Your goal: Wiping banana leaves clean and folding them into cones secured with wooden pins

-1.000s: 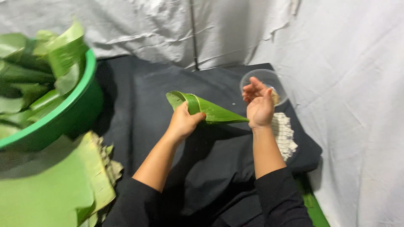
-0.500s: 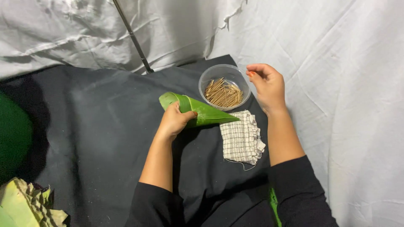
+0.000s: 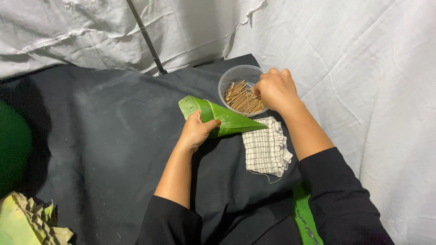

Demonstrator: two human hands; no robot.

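My left hand (image 3: pixel 196 130) grips a green banana-leaf cone (image 3: pixel 231 119) that lies with its pointed tip toward the right, just above a black cloth. My right hand (image 3: pixel 275 88) reaches into a clear plastic bowl (image 3: pixel 229 78) filled with several thin wooden sticks (image 3: pixel 241 99); the fingers are curled down among the sticks, and I cannot tell if any stick is pinched. A checked white cloth (image 3: pixel 267 148) lies below the cone's tip, between my forearms.
A black cloth (image 3: pixel 100 136) covers the work surface. White sheeting (image 3: pixel 354 68) hangs behind and to the right, with a dark metal pole (image 3: pixel 146 38) leaning against it. A green basin edge (image 3: pixel 13 149) and stacked folded leaves (image 3: pixel 27 224) sit at the left.
My right hand moved from beside the bowl down into the sticks. The view shifted right, so the green basin and leaf stack slid toward the left edge. My left hand keeps holding the cone.
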